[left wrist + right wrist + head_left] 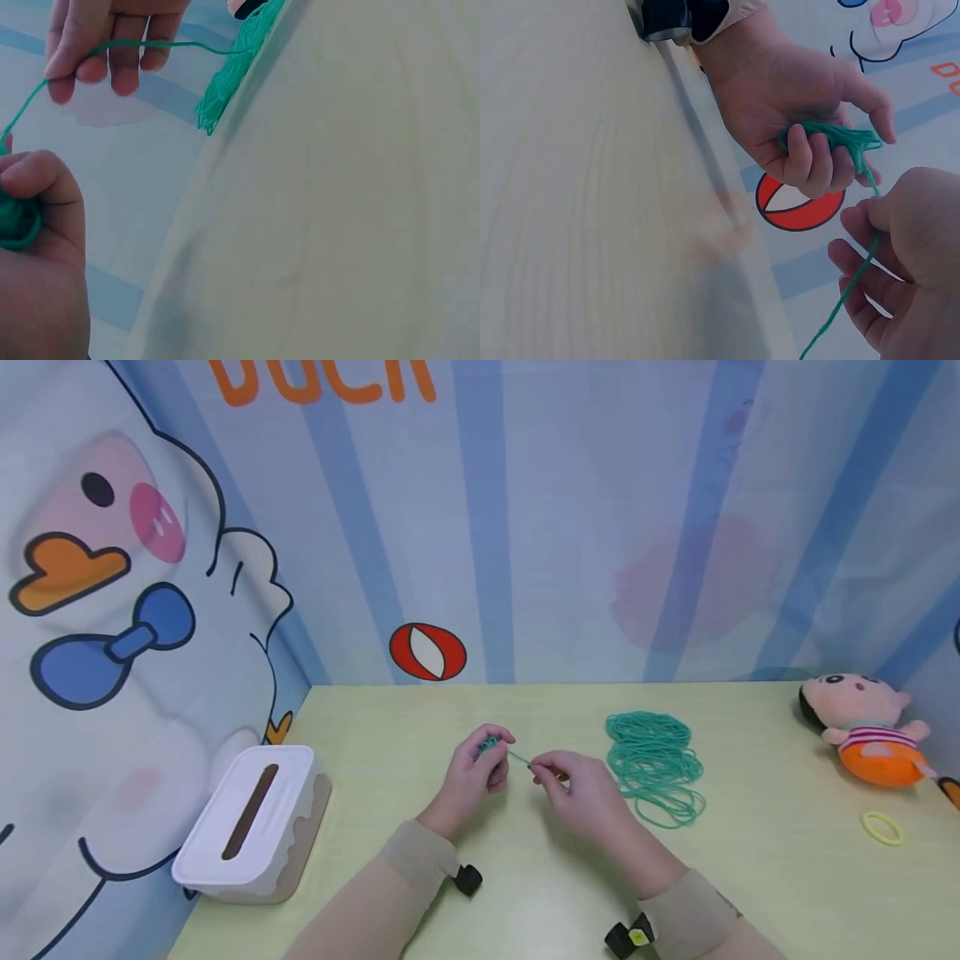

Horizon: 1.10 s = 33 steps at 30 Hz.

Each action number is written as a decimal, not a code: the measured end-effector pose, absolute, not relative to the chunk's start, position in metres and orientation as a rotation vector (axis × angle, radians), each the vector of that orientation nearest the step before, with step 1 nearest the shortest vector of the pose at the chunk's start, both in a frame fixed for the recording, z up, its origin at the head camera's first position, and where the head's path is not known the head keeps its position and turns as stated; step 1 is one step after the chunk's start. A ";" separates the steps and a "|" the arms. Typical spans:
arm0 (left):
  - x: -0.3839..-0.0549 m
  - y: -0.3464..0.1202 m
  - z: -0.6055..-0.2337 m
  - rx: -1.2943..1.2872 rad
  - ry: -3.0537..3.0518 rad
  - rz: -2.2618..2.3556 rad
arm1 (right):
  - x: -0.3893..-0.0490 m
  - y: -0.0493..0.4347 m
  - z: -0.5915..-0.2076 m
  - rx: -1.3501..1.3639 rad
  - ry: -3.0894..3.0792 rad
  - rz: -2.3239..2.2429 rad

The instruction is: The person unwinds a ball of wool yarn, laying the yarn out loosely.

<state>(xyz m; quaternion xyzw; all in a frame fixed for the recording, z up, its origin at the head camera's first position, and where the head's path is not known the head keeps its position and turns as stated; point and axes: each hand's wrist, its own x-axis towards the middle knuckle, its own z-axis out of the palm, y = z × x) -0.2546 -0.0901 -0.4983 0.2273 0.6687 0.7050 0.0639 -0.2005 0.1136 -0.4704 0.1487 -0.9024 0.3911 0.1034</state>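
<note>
A small bundle of green yarn (829, 136) lies in my left hand (468, 774), with the fingers curled round it. From that bundle a single strand (519, 757) runs to my right hand (588, 793), which pinches it between thumb and fingertips. In the left wrist view the strand continues past the right hand (112, 37) toward a loose pile of green yarn (651, 760). That pile rests on the table just right of the right hand, in long flattened loops. Both hands are above the table, a short gap apart.
A white and beige tissue box (258, 827) stands at the left of the table (540, 877). Toward the right edge lie a plush doll (870, 727) and a yellow ring (882, 828). A printed cloth backdrop (555, 527) rises behind the table and at its sides.
</note>
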 end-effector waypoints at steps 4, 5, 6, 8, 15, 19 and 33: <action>-0.253 -0.090 -0.494 0.622 2.014 2.128 | -0.197 0.124 -0.469 0.452 -2.579 1.186; -0.254 -0.089 -0.493 0.596 2.037 2.115 | -0.197 0.126 -0.469 0.463 -2.560 1.182; -0.254 -0.089 -0.493 0.578 2.061 2.103 | -0.196 0.128 -0.469 0.473 -2.541 1.175; -0.255 -0.087 -0.495 0.549 2.104 2.084 | -0.194 0.132 -0.470 0.497 -2.501 1.153; -0.259 -0.088 -0.503 0.554 2.088 2.140 | -0.192 0.146 -0.476 0.641 -2.345 1.069; -0.261 -0.090 -0.505 0.557 2.139 2.133 | -0.191 0.155 -0.476 0.637 -2.295 1.102; -0.261 -0.092 -0.505 0.456 2.343 2.141 | -0.187 0.206 -0.484 0.501 -2.284 1.125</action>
